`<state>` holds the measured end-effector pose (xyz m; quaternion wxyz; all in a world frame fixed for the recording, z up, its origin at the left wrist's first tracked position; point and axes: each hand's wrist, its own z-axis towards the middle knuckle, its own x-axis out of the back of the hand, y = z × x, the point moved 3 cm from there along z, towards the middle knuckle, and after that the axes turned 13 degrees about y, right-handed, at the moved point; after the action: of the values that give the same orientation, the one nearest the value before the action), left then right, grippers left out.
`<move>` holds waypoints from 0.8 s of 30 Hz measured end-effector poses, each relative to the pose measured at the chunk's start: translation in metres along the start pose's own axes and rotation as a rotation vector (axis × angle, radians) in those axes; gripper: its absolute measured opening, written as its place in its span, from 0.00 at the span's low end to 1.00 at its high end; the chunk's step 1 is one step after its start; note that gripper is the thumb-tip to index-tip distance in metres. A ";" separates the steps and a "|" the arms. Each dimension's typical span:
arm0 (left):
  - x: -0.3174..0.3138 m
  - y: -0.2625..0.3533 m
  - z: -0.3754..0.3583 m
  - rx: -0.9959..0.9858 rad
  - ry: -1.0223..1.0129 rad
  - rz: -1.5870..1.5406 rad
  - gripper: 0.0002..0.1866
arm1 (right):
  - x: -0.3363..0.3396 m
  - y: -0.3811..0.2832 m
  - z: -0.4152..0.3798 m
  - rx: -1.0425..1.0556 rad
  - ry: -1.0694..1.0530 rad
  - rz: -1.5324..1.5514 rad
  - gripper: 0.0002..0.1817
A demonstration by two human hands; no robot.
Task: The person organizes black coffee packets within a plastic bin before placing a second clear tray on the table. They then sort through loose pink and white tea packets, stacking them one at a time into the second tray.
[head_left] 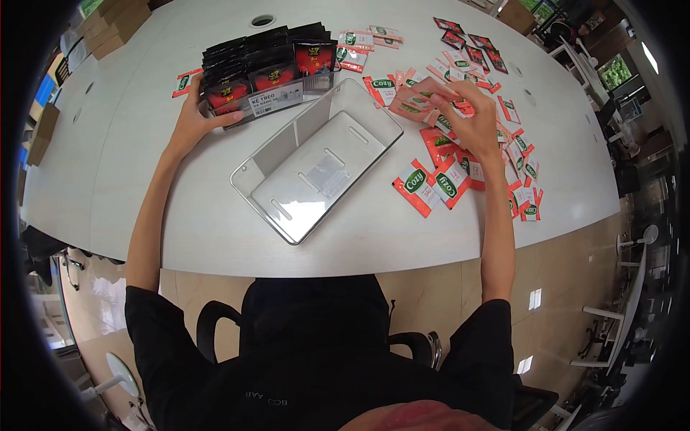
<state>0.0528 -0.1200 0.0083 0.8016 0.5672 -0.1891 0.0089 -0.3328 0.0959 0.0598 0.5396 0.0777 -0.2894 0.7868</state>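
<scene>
At the back left, my left hand grips the end of a clear plastic bin packed with black and red sachets, thumb along its front. A white label is on the bin's front. My right hand pinches a few pink sachets, slightly blurred, above a loose spread of Cozy sachets. Between my hands stands a second clear bin, tilted across the table, with nothing in it. Two Cozy sachets lie face up right of this bin.
More Cozy sachets are scattered along the right side of the white table. Several small black-red sachets lie at the back right. Cardboard boxes stand at the back left, and a cable hole is at the back.
</scene>
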 end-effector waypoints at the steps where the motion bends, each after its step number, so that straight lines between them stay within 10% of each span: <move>1: 0.000 -0.002 0.001 0.002 0.000 0.001 0.57 | 0.000 -0.001 0.000 -0.002 -0.001 0.001 0.09; 4: 0.001 -0.002 0.002 -0.021 -0.012 0.009 0.57 | 0.004 -0.008 0.002 -0.045 -0.024 0.096 0.10; 6: 0.001 0.002 0.000 -0.001 -0.008 0.030 0.56 | 0.005 0.002 -0.004 -0.481 -0.068 0.230 0.11; 12: 0.000 0.002 0.000 -0.037 -0.018 -0.022 0.54 | -0.003 0.005 0.002 -0.425 0.035 0.711 0.11; 24: 0.000 0.002 -0.001 -0.036 -0.010 0.004 0.54 | -0.012 0.027 -0.011 -0.284 0.011 0.094 0.21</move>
<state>0.0525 -0.1180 0.0098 0.8108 0.5521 -0.1945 0.0043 -0.3500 0.0852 0.0351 0.5094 -0.0173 -0.3982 0.7627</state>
